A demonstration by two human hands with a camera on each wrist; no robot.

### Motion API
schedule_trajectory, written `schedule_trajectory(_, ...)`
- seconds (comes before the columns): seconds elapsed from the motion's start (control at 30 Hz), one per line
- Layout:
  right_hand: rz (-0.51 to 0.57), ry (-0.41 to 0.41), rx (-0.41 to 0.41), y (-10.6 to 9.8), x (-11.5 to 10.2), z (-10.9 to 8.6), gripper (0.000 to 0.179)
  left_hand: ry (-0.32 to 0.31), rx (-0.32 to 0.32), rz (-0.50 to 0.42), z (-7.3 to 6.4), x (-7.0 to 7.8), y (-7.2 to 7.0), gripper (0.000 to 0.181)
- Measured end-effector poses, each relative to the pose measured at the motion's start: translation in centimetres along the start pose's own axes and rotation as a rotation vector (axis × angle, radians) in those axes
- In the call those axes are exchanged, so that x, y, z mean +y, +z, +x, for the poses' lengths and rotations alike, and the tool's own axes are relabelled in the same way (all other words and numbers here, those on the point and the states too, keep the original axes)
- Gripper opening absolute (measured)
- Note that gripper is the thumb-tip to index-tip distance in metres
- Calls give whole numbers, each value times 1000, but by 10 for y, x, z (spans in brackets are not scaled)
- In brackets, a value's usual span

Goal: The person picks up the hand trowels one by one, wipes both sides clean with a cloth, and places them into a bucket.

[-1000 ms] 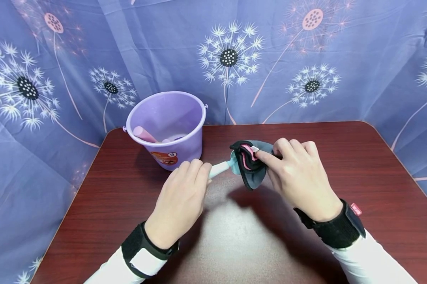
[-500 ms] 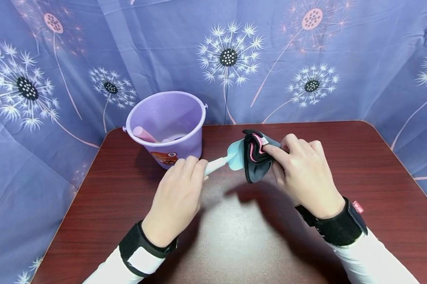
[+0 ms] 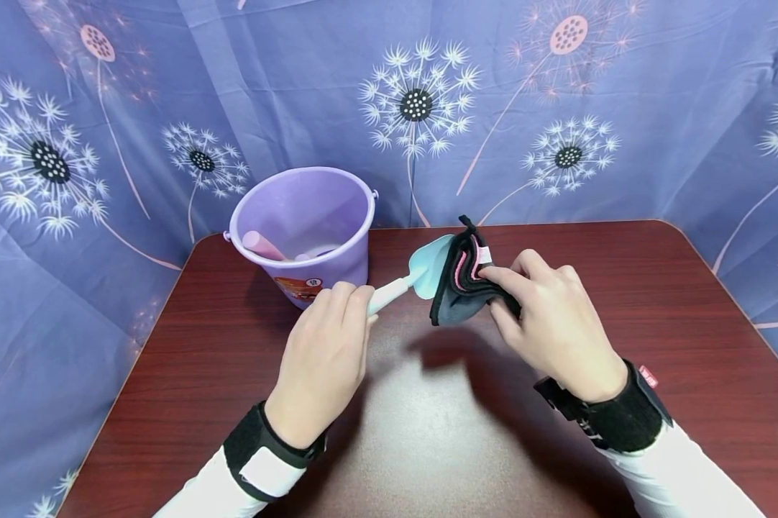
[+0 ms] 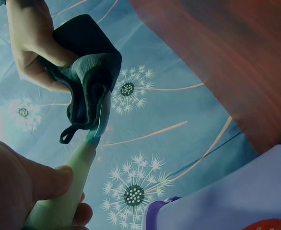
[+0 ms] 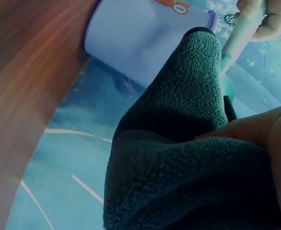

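In the head view my left hand [image 3: 324,352] grips the pale handle of a toy shovel [image 3: 430,262], whose light blue blade points up and to the right. A folded dark grey cloth [image 3: 463,288] with black edging, pink trim and a white tag lies against the blade's right side. My right hand [image 3: 551,324] pinches that cloth between thumb and fingers above the table. In the left wrist view the cloth [image 4: 90,81] covers much of the blade, and the thumb presses along the handle [image 4: 66,191]. The cloth [image 5: 179,120] fills much of the right wrist view.
A purple bucket [image 3: 359,252] stands on the table at the back left, with a pink handle [image 3: 262,245] and other partly hidden things inside. The dark red wooden table [image 3: 654,288] ends at a blue curtain [image 3: 311,93] with dandelion prints.
The shovel's blade has tilted upward and more of it shows. Over the second the cloth has shifted slightly right and turned, its hanging loop now on top. Both hands keep their hold.
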State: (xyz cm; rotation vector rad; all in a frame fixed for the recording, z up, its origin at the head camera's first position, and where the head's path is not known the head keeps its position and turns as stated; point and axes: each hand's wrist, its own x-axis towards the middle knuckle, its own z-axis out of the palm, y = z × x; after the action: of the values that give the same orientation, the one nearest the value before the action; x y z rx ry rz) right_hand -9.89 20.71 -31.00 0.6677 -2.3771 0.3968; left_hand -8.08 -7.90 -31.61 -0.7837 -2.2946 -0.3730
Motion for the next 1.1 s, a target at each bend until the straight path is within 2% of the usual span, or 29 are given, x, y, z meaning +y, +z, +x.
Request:
schedule_trajectory(0.33,43,-73,21,1,-9,1,32,-138,-29,-136,-4,-2,3,26)
schedule_trajectory(0.5,58,-118,25,2,-13,2,31,-217,-63,-226,-5,-5,4,23)
schedule_trajectory(0.67,77,-163,40,1,-17,4,31,-263,-98,-307,-6,-6,5,23)
schedule_trajectory(0.87,93,-231,79,-1,-23,7,35,-309,-163,-409,-5,-8,5,22)
schedule_trajectory(1.1,103,-307,131,-3,-27,10,36,-398,-259,-560,-3,-8,3,18)
